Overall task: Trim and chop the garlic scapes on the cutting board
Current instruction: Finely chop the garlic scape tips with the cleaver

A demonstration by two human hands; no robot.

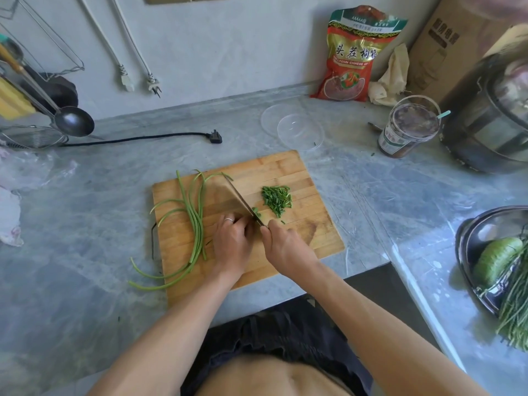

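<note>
- The knife [243, 200] is gripped by the right hand [281, 244]; the stalk ends are pinned under the curled left hand [231, 241], just beside the blade; a cut finger is judged the chief risk.
- Uncut garlic scapes [194, 221] lie on the cutting board [311, 224], tails overhanging onto the desk [85, 281]; slipping off is possible.
- The chopped pieces [277, 200] sit near the blade; scattering is likely.

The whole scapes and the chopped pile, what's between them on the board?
In the head view, the knife blade and the left hand lie between the whole scapes and chopped pile.

Bare arms, silver ring [228, 220] on left-hand fingers, dark shorts [274, 335].
</note>
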